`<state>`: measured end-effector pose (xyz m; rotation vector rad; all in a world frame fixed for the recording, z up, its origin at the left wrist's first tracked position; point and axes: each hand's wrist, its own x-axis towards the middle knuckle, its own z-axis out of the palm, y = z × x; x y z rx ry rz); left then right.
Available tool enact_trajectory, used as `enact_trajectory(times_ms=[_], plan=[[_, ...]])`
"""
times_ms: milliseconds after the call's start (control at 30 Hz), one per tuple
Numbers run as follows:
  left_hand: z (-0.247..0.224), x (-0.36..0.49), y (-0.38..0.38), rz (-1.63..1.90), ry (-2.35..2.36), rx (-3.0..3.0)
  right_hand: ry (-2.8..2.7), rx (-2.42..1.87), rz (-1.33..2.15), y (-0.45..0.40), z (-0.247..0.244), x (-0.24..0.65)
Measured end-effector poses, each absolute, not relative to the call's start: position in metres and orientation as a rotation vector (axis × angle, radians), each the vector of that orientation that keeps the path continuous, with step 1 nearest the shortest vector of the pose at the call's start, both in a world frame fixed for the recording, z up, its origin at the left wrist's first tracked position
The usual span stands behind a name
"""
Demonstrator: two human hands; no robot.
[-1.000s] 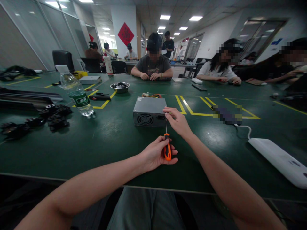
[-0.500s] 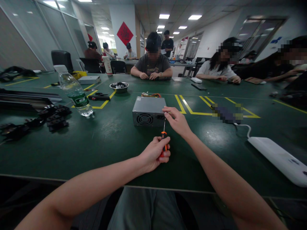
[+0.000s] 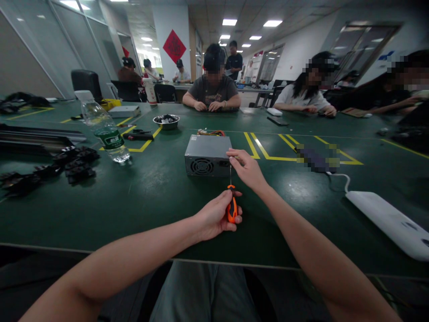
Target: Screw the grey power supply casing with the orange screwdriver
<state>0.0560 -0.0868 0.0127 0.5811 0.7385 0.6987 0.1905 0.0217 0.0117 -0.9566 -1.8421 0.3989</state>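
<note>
A grey metal power supply box (image 3: pixel 208 147) rests on the green table, its round fan grille facing me and coloured wires behind it. My left hand (image 3: pixel 219 212) is closed round the orange and black handle of a screwdriver (image 3: pixel 232 208). The thin shaft points away from me, up to the right end of the box's near face. My right hand (image 3: pixel 246 167) is at the box's right front corner, with thumb and fingers pinched together near the screwdriver tip. What lies between those fingertips is too small to make out.
A leaning water bottle (image 3: pixel 110 134), black parts (image 3: pixel 78 163) and a metal bowl (image 3: pixel 166 121) are on the left. A white power bank (image 3: pixel 389 221) with a cable lies at right. Across the table (image 3: pixel 161 192) sits a person (image 3: pixel 212 89); others sit at right.
The fingers of my left hand have shifted round the screwdriver handle, which has turned and shows more orange. My right hand and the box have hardly moved.
</note>
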Motion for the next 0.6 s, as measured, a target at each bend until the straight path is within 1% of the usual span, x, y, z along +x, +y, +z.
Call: enact_trajectory(times_ms=[167,367,600], plan=[[0.0156,0.0593,-0.0899,0.804,0.751,0.547,-1.841,-0.967,0.401,0.0218,0.0118,0.1903],[0.0176,0.0589,-0.0886,0.842,0.795,0.527,-1.843,-0.969,0.405,0.0214,0.0125,0.1904],[0.0177,0.0549,-0.0869,0.712,0.773,0.580,-1.845,-0.958,0.404,0.0224,0.0115,0.1905]])
